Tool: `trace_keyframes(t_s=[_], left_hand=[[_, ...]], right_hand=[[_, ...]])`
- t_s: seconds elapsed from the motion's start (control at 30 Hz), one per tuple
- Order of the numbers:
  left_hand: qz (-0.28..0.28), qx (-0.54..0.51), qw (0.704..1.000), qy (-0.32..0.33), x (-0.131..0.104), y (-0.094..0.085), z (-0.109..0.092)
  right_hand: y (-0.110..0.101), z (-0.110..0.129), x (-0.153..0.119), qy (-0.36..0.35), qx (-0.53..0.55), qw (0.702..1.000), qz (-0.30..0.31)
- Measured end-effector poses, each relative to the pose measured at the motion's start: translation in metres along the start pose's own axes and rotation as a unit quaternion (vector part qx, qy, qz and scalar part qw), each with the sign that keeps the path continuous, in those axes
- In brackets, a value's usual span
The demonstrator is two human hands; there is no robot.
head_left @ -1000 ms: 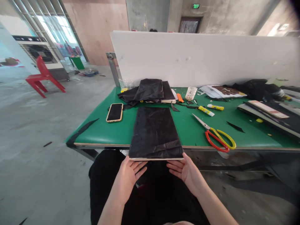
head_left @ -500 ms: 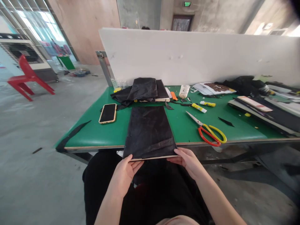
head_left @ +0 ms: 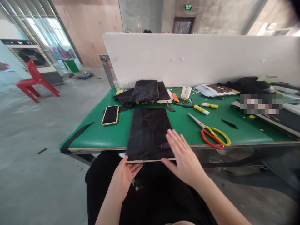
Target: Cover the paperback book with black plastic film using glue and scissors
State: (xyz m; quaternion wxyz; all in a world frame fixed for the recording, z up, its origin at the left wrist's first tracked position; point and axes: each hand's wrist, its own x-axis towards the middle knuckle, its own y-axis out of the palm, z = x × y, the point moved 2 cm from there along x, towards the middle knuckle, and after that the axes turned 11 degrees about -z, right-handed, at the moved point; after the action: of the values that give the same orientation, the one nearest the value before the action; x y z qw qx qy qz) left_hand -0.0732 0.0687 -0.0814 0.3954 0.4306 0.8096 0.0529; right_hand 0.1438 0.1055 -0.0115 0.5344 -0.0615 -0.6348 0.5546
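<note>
A flat black-covered book (head_left: 148, 134) with a pale near edge lies partly on the green table and juts out over its front edge toward my lap. My left hand (head_left: 125, 175) grips its near left corner, thumb on top and fingers underneath. Spread flat, my right hand (head_left: 184, 156) rests over the near right corner, fingers apart and pointing away from me. Its palm hides that corner. To the right lie scissors (head_left: 209, 131) with one red and one yellow handle. A phone (head_left: 110, 115) in a yellow case is on the left.
Behind the book sits a pile of black sheets (head_left: 145, 90) over another book. Glue sticks (head_left: 201, 109), an orange piece (head_left: 175, 97) and a clear cup (head_left: 186, 92) are nearby. A white panel (head_left: 187, 59) stands along the table's back. A red chair (head_left: 35, 81) stands on the floor at left.
My right hand has let go of the near right corner and now lies flat across the cover. My left hand keeps its hold. The view has shifted slightly.
</note>
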Motion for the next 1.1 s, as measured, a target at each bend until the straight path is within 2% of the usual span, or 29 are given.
trace_keyframes(t_s=[0.1, 0.23, 0.33, 0.63, 0.87, 1.0, 1.1], left_hand=[[0.010, 0.009, 1.000, 0.005, -0.001, -0.001, -0.004], [0.050, 0.014, 0.998, 0.026, -0.004, -0.003, -0.009], [0.080, 0.007, 0.996, 0.044, -0.007, -0.005, -0.011], [0.084, 0.029, 0.995, 0.053, -0.005, -0.008, -0.013], [0.107, -0.002, 0.993, 0.045, -0.001, -0.013, -0.010], [0.110, -0.006, 0.993, 0.040, 0.003, -0.015, -0.007], [0.088, -0.004, 0.996, 0.021, 0.005, -0.017, -0.008]], right_hand=[[0.025, 0.013, -0.005, -0.064, -0.012, 0.994, 0.088], [0.041, 0.015, -0.014, -0.073, -0.028, 0.988, 0.130], [0.041, 0.015, -0.016, -0.073, -0.033, 0.988, 0.134], [0.044, 0.021, -0.016, -0.053, -0.016, 0.990, 0.129], [0.030, 0.025, -0.001, -0.057, 0.002, 0.989, 0.134], [0.036, 0.038, 0.006, -0.065, 0.013, 0.988, 0.137], [0.038, 0.057, 0.006, -0.106, 0.062, 0.981, 0.149]])
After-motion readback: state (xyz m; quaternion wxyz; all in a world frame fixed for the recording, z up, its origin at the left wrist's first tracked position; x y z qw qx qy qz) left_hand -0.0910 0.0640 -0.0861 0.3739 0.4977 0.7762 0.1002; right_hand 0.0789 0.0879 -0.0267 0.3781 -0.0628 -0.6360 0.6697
